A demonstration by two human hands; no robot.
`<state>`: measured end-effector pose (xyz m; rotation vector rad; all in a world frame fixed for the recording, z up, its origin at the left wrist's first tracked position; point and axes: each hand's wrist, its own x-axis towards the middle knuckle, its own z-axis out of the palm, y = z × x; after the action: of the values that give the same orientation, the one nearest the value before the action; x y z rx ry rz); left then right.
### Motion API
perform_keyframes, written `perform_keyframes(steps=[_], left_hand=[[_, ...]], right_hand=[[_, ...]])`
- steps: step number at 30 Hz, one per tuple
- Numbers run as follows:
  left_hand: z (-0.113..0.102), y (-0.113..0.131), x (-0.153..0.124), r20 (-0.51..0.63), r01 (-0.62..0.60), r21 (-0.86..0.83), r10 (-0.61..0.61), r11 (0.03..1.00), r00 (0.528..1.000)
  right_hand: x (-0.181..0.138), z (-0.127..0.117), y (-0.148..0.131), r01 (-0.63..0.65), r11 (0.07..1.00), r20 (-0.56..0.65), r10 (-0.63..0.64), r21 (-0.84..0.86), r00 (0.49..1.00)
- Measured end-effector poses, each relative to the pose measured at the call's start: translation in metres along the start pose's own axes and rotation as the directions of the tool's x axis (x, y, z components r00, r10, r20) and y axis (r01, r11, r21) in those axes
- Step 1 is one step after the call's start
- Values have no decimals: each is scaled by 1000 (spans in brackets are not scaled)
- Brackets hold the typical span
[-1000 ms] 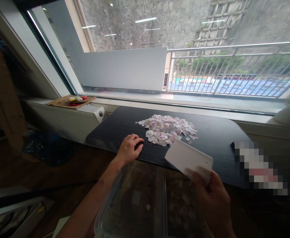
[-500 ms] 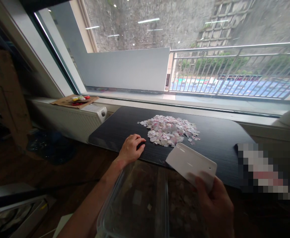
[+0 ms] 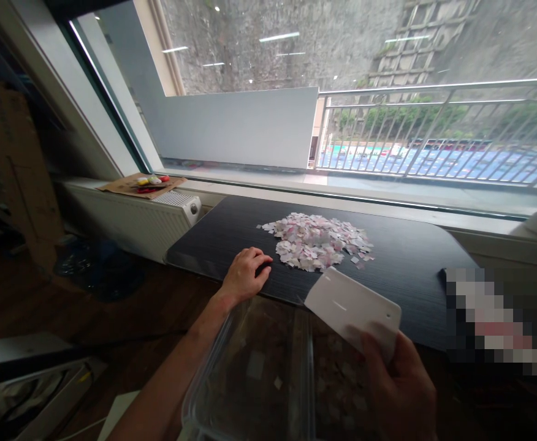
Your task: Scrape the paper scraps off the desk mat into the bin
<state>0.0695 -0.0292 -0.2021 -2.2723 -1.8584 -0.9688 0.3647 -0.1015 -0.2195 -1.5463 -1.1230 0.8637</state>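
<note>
On the dark table (image 3: 401, 251) lies a loose pile of small white and pinkish paper pieces (image 3: 314, 242). My left hand (image 3: 247, 272) rests on the table near its front edge, left of the pile. Its fingers are bent, with the thumb apart from them and nothing seen in between. A white plastic scraper (image 3: 351, 306) with a small corner hole is gripped by my right hand (image 3: 399, 376). The scraper's far corner reaches close to the pile's near side. Below the table edge, between my arms, stands a clear plastic bin (image 3: 309, 373) with some paper pieces inside.
A white radiator (image 3: 144, 220) stands left of the table, with cardboard (image 3: 112, 186) and small colourful items on top. Behind runs a large window with a sill (image 3: 365, 199). A pixelated item (image 3: 493, 318) covers the right table end. Dark plastic bags (image 3: 98, 269) lie on the floor.
The view has shifted slightly. My right hand has drawn the scraper a little back from the pile, toward the bin. My left hand stays in place, and the pile looks the same.
</note>
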Motion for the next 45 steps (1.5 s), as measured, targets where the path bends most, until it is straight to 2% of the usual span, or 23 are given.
perform_keyframes(steps=[3, 6, 9, 12, 16, 24, 29, 36, 38, 40, 43, 45], left_hand=[[0, 0, 0, 1, 2, 1, -2, 1000, 1000], [0, 0, 0, 3, 6, 3, -6, 1000, 1000], [1, 0, 0, 5, 3, 1, -3, 1000, 1000], [1, 0, 0, 2, 0, 0, 0, 1000, 1000], [1, 0, 0, 4, -7, -2, 7, 1000, 1000], [1, -1, 0, 6, 1, 3, -1, 1000, 1000], [1, 0, 0, -1, -4, 0, 4, 1000, 1000], [1, 0, -1, 0, -3, 3, 3, 1000, 1000], [1, 0, -1, 2, -1, 5, 1, 1000, 1000], [1, 0, -1, 2, 0, 5, 0, 1000, 1000], [1, 0, -1, 0, -2, 3, 2, 1000, 1000], [0, 0, -1, -6, -6, 2, 6, 1000, 1000]], right_hand=[[-6, 2, -1, 17, 1000, 32, -16, -8, 999], [-4, -1, -10, 15, 999, -49, -13, 35, 999], [13, -8, -20, 42, 999, -161, -43, -11, 986], [35, -11, -23, 95, 988, -180, -117, -126, 977], [47, -3, -18, 139, 978, -171, -165, -154, 971], [24, 15, -7, 151, 985, 0, -151, -83, 988], [28, 13, 3, 151, 987, 0, -152, -46, 988], [9, 21, -4, 246, 969, 178, -243, 1, 954], [11, 15, -10, 226, 974, 136, -222, -9, 965], [22, 4, -19, 206, 978, 25, -206, -24, 978], [48, -11, -33, 222, 965, -159, -243, -136, 957], [64, -14, -42, 208, 955, -201, -251, -213, 947]])
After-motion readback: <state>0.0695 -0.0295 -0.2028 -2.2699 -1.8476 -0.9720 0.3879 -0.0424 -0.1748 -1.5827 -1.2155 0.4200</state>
